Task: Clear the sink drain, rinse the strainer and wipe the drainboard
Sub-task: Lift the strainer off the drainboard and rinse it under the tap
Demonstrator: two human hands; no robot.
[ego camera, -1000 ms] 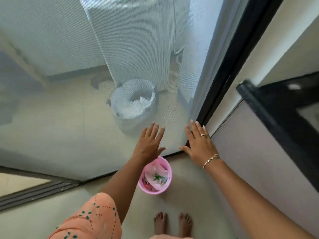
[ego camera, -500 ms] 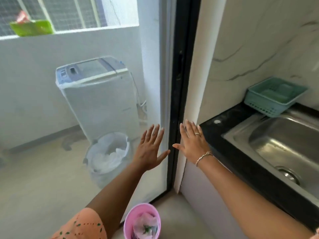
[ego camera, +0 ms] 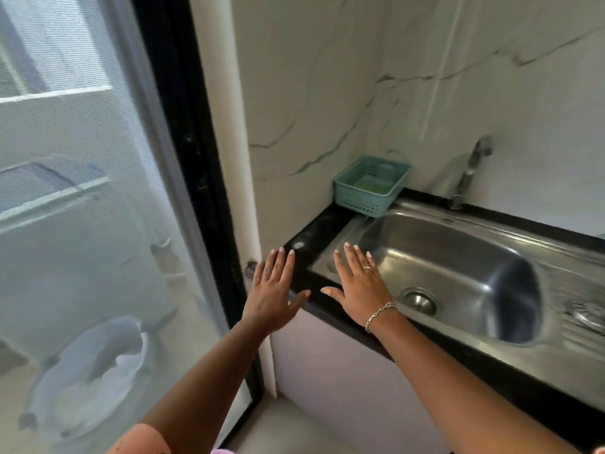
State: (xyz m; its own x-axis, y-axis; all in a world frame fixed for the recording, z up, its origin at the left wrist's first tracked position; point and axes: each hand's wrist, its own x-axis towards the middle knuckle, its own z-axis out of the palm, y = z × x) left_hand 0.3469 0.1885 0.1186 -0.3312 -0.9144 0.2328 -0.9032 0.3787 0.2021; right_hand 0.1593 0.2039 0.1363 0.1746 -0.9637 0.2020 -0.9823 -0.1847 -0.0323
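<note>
A stainless steel sink (ego camera: 465, 257) is set in a black counter (ego camera: 314, 231) at the right. Its round drain (ego camera: 419, 300) lies at the basin's bottom. A round metal strainer (ego camera: 589, 314) rests on the ribbed drainboard (ego camera: 576, 290) at the far right edge. My left hand (ego camera: 273, 291) hovers flat, fingers apart, over the counter's left corner. Just to its right, my right hand (ego camera: 358, 283) with a ring and bracelet is spread over the sink's near-left rim. Both hands hold nothing.
A teal plastic basket (ego camera: 370, 188) stands at the counter's back left corner against the marble wall. A tap (ego camera: 468, 172) rises behind the sink. A screen door with a black frame (ego camera: 193, 178) fills the left; behind it are a washing machine (ego camera: 59, 204) and a lined bin (ego camera: 88, 365).
The view has swung up and right from the floor and pink bucket to the sink. Both open hands have moved from the screen door to over the counter corner and sink rim.
</note>
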